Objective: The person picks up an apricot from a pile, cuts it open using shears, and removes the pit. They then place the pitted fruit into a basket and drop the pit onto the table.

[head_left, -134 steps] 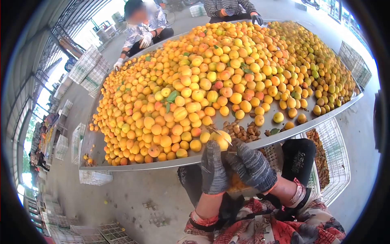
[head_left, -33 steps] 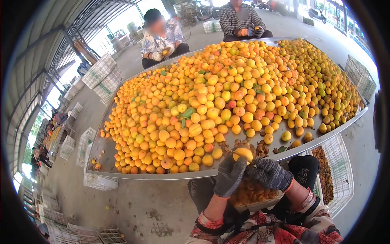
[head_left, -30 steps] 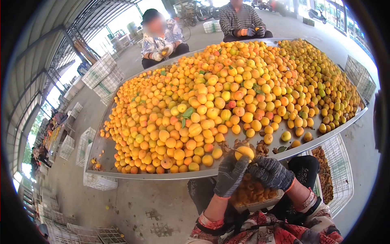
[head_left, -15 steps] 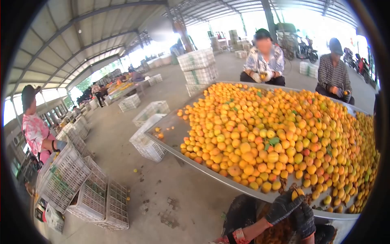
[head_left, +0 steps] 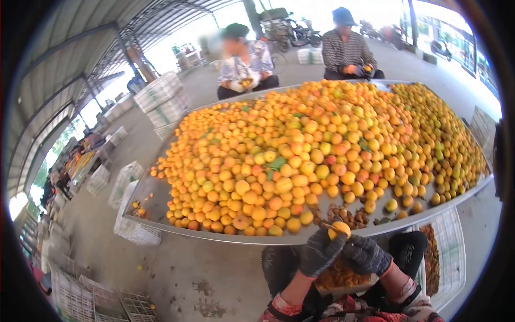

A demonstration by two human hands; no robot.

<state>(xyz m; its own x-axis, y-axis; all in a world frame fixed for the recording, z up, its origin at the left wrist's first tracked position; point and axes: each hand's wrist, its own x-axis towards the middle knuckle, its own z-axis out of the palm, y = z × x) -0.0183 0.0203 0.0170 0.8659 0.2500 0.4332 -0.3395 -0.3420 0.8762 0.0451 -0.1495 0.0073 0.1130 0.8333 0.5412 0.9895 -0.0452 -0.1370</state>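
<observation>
Open-sided shed (head_left: 59,70), metal table (head_left: 155,201) just beyond both hands, apricot pile (head_left: 257,177) ahead of them and to the left, brown scraps (head_left: 348,217) just past the fingertips. Left hand (head_left: 318,253) pinches one apricot (head_left: 339,230) between the two hands; right hand (head_left: 367,255) is bunched close beside it, can't tell what it grips. Risk, my read: round fruit on a fingertip hold, so a hard push from the right or a slack left grip could pop it loose onto the orange pieces (head_left: 341,277) below
</observation>
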